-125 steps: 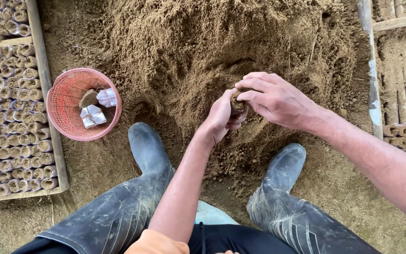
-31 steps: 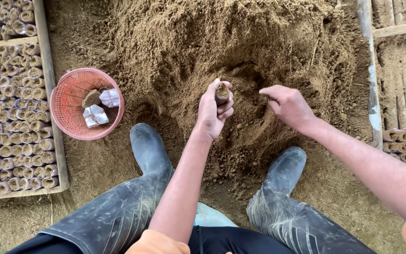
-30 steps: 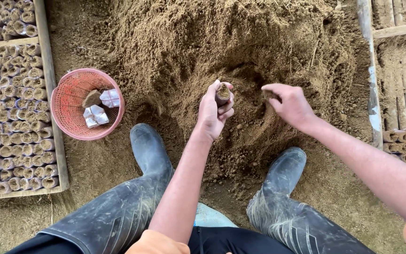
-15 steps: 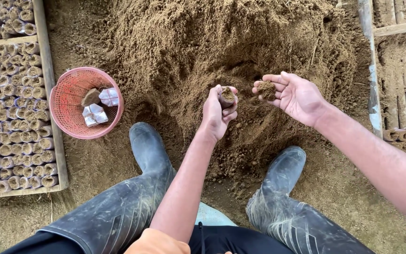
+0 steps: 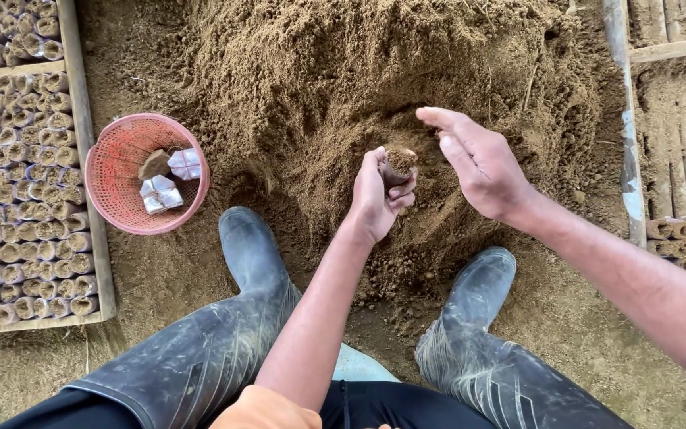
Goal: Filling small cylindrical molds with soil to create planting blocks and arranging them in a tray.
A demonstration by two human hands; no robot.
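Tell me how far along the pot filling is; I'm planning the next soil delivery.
Done: rows of filled pots pack the wooden frame. In hand: the left hand holds a pot brimming with soil, the right hand open beside it. Left: empty bags in the pink basket and a large soil heap.

Brown soil heap (image 5: 375, 71), pink mesh basket (image 5: 113, 191) with white packets (image 5: 160, 193) — dusty grey-black rubber boots (image 5: 252, 254)

A plant nursery: a soil heap (image 5: 375, 71) and wooden trays of soil-filled seedling tubes (image 5: 9, 199).
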